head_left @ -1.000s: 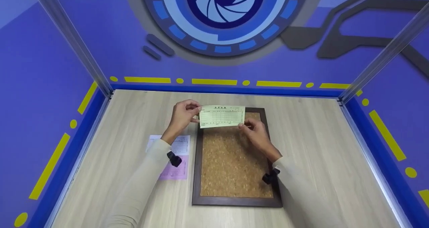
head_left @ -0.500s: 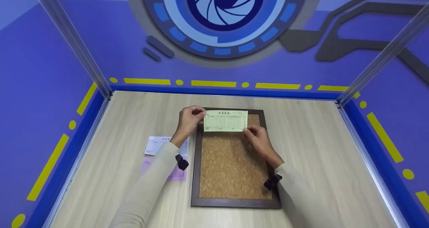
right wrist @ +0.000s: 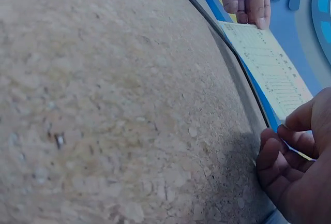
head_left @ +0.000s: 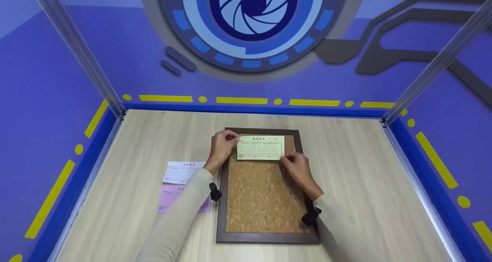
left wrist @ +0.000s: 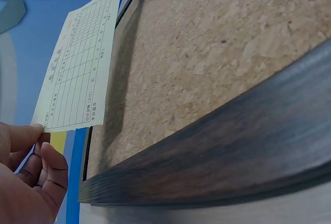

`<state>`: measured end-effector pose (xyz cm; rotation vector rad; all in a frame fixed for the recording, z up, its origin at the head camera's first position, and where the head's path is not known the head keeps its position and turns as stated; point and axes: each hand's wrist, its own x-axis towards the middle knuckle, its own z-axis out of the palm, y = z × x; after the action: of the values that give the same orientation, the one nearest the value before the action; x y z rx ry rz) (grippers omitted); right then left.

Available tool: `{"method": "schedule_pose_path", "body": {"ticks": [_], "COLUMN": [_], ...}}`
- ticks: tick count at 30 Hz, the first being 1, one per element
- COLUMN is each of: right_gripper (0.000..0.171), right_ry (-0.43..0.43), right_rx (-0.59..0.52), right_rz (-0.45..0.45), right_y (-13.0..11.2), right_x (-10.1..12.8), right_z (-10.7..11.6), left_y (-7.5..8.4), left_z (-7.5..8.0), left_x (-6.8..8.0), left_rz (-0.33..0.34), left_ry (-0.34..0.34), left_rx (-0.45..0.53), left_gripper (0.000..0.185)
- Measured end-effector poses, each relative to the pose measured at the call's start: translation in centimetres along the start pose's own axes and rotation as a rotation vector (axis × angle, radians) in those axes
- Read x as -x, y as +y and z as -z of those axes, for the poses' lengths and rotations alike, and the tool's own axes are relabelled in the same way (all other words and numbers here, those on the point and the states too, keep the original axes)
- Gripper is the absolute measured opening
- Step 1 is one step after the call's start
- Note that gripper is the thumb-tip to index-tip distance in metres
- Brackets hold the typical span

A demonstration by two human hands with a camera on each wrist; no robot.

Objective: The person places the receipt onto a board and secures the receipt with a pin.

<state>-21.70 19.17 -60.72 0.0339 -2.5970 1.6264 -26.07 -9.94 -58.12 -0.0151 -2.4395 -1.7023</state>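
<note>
Left hand (head_left: 221,149) and right hand (head_left: 300,169) pinch a pale-green printed form (head_left: 260,148) between them. Under them lies a framed corkboard (head_left: 265,196); left of them, a white form (head_left: 180,172).

Back wall (head_left: 115,54): blue-violet, with paler areas at the upper left and upper right;
Round emblem (head_left: 253,4): shutter-like blades within blue and grey rings, its top cut off in the head view;
Angular shapes (head_left: 396,62): grey-brown, right of the emblem;
Side walls (head_left: 46,85): violet; yellow dashes (head_left: 241,100) and dots run low along all three walls;
Corner posts (head_left: 79,50): metallic grey, one at each back corner;
Worktop (head_left: 357,158): pale, wood-grained;
Light: bright; a white gleam lies along the worktop's right edge (head_left: 419,194).
</note>
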Motion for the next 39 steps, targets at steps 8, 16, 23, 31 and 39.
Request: {"method": "schedule_pose_path", "body": {"ticks": [8, 16, 23, 31, 39], "right_gripper": [0.013, 0.015, 0.022, 0.023, 0.021], "right_ry": [-0.043, -0.054, -0.044, -0.01, 0.003], "right_rx": [0.152, 0.209, 0.243, 0.3, 0.32], "right_rz": [-0.009, 0.005, 0.03, 0.058, 0.073], "right_y": [0.1, 0.3, 0.4, 0.8, 1.0], "right_x": [-0.3, -0.5, -0.4, -0.4, -0.4], "right_z": [0.2, 0.0, 0.1, 0.2, 0.0], "left_y": [-0.8, -2.0, -3.4, -2.9, -4.3], "left_z": [-0.7, -1.3, -2.2, -2.5, -2.6], "left_x": [-0.2, -0.2, -0.5, -0.2, -1.1], "left_rz": [-0.003, 0.032, -0.034, -0.032, -0.104], "left_ry": [0.011, 0.008, 0.035, -0.014, -0.032], "left_rx": [-0.016, -0.061, -0.088, -0.235, -0.286], "left_gripper": [0.005, 0.006, 0.006, 0.005, 0.005]}}
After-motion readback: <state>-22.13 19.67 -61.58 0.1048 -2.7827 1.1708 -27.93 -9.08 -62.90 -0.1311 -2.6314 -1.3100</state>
